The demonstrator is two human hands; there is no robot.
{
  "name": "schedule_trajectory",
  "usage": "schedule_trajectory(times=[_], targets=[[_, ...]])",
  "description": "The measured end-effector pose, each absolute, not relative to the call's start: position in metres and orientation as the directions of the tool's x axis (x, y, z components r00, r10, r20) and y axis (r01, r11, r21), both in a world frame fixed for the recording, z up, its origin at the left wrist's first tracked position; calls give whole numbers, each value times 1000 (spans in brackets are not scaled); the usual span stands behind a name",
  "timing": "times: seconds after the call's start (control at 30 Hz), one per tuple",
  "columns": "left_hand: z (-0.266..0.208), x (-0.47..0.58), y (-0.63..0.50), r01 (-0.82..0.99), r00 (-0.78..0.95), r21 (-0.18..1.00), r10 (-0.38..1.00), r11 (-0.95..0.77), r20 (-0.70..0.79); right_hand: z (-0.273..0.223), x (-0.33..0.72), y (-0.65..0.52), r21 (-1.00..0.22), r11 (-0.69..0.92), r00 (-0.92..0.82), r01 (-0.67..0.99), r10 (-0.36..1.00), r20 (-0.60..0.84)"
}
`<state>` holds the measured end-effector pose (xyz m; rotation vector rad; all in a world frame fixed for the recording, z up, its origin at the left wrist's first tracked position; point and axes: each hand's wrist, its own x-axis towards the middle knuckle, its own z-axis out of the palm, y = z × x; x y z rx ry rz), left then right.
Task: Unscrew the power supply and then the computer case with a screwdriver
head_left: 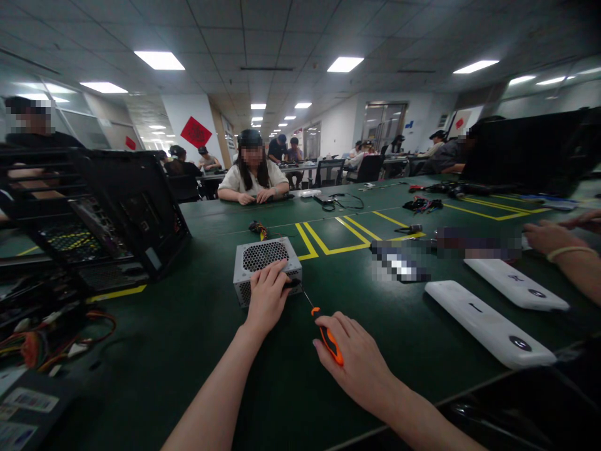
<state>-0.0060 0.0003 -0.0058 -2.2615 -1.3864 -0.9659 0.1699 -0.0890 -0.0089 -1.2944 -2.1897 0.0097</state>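
Nearest me, the right hand (354,354) is wrapped around the handle of an orange-and-black screwdriver (334,346), its shaft pointing to the right side of a silver metal box (239,258). To the right lie two white devices (488,322). The left hand (270,291), apart from the other, lies over the box, which sits mid-desk (188,351); I can't tell if it grips. Colored wires (258,229) bunch just beyond, and a seated person (253,172) faces us from the far side.
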Motion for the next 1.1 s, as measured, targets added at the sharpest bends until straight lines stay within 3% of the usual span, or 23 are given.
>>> schedule_trajectory(times=[0.77, 1.1], targets=[[-7, -5, -2, 840, 351, 43, 602, -542, 717, -10, 176, -93, -249, 565, -362, 786, 748, 555], [-7, -5, -2, 845, 331, 63, 613, -531, 717, -16, 180, -92, -391, 486, -213, 781, 797, 566]])
